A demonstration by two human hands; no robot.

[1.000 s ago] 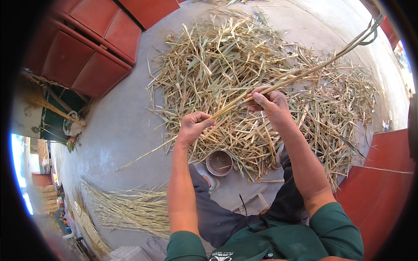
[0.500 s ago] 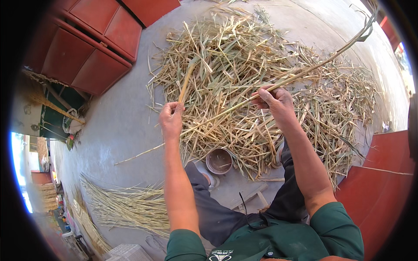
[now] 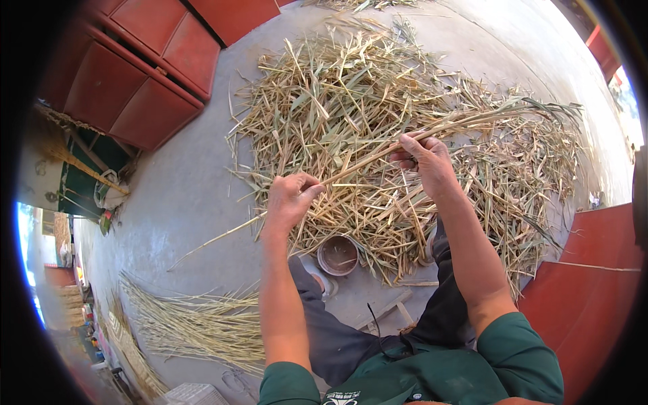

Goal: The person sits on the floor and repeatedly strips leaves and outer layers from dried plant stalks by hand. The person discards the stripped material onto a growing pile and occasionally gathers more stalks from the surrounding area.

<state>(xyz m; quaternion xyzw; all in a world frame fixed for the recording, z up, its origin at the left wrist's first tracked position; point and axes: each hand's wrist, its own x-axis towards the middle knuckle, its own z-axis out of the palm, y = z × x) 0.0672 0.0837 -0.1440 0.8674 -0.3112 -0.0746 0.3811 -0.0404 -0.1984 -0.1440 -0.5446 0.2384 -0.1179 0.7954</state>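
A long thin dry plant stalk runs slantwise between my two hands. Its bare, thin end reaches out past the left wrist over the floor, and the leafy end lies out to the far right above the straw. My left hand is closed, thumb and forefinger pinched on the stalk. Farther along, my right hand grips the same stalk between thumb and curled fingers. Below both hands spreads a broad heap of dry leaves and husks.
A small round bucket stands between my feet by the heap's near edge. A bundle of thin bare stalks lies on the floor at left. Red cabinets stand far left, a broom below them. A red panel is at right.
My left hand has moved right and up to the stalk; the yellowish leaf strip it held no longer shows in it. The stalk's leafy far end has swung down toward the heap.
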